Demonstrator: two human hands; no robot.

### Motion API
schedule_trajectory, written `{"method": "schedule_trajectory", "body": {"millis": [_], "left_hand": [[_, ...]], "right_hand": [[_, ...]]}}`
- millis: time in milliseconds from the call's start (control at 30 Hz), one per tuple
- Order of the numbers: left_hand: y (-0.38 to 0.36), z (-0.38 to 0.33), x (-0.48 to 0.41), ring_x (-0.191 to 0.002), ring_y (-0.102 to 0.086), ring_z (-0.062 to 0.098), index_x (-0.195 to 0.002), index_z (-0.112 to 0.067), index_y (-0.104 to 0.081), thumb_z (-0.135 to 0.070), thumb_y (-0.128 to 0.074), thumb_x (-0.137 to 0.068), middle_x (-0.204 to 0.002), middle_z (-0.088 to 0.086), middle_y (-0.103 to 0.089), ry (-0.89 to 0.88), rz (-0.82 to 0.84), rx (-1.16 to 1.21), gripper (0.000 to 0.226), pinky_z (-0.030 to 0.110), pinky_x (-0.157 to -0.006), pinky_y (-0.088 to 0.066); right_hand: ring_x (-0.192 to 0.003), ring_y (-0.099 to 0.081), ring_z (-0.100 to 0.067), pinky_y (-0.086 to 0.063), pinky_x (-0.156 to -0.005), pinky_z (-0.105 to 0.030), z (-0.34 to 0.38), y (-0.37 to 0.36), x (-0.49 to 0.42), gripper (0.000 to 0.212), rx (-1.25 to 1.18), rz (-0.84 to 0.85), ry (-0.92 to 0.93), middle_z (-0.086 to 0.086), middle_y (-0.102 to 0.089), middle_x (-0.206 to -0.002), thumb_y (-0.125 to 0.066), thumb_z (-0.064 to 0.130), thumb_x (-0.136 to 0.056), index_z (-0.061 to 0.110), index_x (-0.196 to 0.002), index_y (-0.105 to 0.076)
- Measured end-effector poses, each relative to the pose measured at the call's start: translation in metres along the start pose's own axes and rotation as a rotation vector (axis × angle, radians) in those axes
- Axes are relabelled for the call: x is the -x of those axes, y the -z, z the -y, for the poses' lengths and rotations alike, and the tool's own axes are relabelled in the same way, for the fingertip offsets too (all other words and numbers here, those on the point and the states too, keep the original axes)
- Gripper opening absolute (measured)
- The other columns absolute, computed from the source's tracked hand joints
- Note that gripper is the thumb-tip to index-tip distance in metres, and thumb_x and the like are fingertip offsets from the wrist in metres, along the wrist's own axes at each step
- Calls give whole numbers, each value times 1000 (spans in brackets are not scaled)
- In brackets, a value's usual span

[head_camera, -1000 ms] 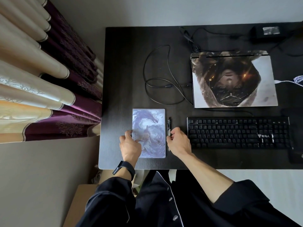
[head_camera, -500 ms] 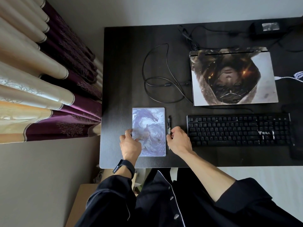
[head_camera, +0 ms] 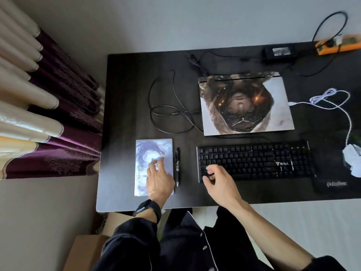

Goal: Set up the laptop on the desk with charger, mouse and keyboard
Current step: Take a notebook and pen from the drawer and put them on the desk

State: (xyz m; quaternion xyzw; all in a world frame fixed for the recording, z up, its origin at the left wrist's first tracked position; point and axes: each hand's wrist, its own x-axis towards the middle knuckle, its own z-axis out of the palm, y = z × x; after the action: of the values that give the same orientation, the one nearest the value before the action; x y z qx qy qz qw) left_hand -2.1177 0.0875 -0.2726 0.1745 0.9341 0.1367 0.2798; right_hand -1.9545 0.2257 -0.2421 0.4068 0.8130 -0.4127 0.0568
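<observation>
Closed laptop (head_camera: 247, 103) lies flat at the back middle of the desk (head_camera: 127, 90), lid down. The keyboard (head_camera: 254, 160) sits just in front of it, the white mouse (head_camera: 353, 159) at the far right on a dark pad (head_camera: 332, 183), and the charger brick (head_camera: 278, 51) behind the laptop near an orange power strip (head_camera: 340, 45). Left hand (head_camera: 159, 178) lies open, fingers spread flat on a notebook (head_camera: 144, 153), with a pen (head_camera: 177, 166) just beside it. Right hand (head_camera: 220, 180) is over the keyboard's near-left corner, fingers loosely curled, gripping nothing. The laptop is probably rigid and fairly heavy, and its printed lid looks smooth, so likely slippery: best held by both side edges, or the lid lifted at the front middle. The keyboard is stiff and long, so take it at both ends. The black cable (head_camera: 170, 112) is limp and looped, so best held at the plug.
</observation>
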Motion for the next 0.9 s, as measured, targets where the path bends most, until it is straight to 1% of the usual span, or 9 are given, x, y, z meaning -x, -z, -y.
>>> {"method": "schedule_trajectory", "body": {"millis": [167,233,333,400,467,600,667,767,900], "left_hand": [[-42,-70,30,-136,-34,32,-147,-17,-36,-25,-53,-92,-149,12,-34,-229,37,-49,58,43,-112,-34],[-63,-97,45,-139,-32,31,-148,-17,-36,-30,-53,-93,-151,13,-33,-311,33,-91,58,42,-115,-30],[-91,-134,63,-147,-20,29,-152,-23,-30,-36,-53,-93,-159,11,-24,-378,52,-186,64,46,-119,-22],[-102,-148,68,-151,-7,26,-155,-32,-19,-42,-49,-95,-164,6,-10,-351,101,-242,67,50,-121,-16],[-111,-160,71,-152,4,24,-155,-40,-8,-49,-44,-96,-165,-1,4,-287,138,-270,69,54,-121,-10],[-125,-168,74,-151,15,22,-152,-47,4,-58,-39,-95,-163,-8,20,-175,170,-291,72,61,-118,-11],[-131,-171,76,-150,18,23,-152,-48,7,-60,-39,-94,-161,-10,25,-156,167,-283,74,62,-118,-12],[-136,-174,82,-149,20,23,-150,-49,13,-62,-38,-94,-156,-12,31,-142,178,-274,77,61,-118,-14],[-136,-169,88,-150,18,22,-148,-51,17,-64,-35,-92,-160,-10,25,-141,164,-336,78,62,-117,-9]], "right_hand": [[-112,-58,-20,-47,-90,-31,-75,56,15,29,120,-84,18,1,-60,-121,-65,26,-92,18,-120,-63],[-112,-57,-25,-48,-90,-34,-110,81,17,28,171,-130,16,-1,-60,-123,-67,25,-91,17,-118,-65],[-121,-53,-32,-52,-95,-43,-162,115,18,34,240,-164,-41,-6,-54,-137,-69,25,-90,17,-122,-66],[-130,-47,-37,-48,-102,-48,-189,130,16,42,317,-182,-41,-11,-47,-148,-69,28,-89,20,-130,-64],[-140,-36,-38,-42,-108,-50,-212,146,16,52,390,-167,-57,-13,-36,-158,-66,34,-91,28,-140,-55],[-152,-12,-38,-23,-120,-51,-243,167,8,62,483,-69,-85,-10,-11,-168,-55,46,-95,39,-153,-34],[-154,0,-34,-15,-124,-49,-256,173,4,63,524,17,-102,-6,3,-169,-44,51,-99,42,-157,-21],[-153,18,-29,-14,-124,-50,-271,175,5,66,551,84,-88,0,22,-167,-36,54,-100,44,-158,-5],[-152,25,-24,-15,-124,-49,-275,176,4,68,485,123,-86,7,30,-163,-37,55,-100,46,-157,0]]}}
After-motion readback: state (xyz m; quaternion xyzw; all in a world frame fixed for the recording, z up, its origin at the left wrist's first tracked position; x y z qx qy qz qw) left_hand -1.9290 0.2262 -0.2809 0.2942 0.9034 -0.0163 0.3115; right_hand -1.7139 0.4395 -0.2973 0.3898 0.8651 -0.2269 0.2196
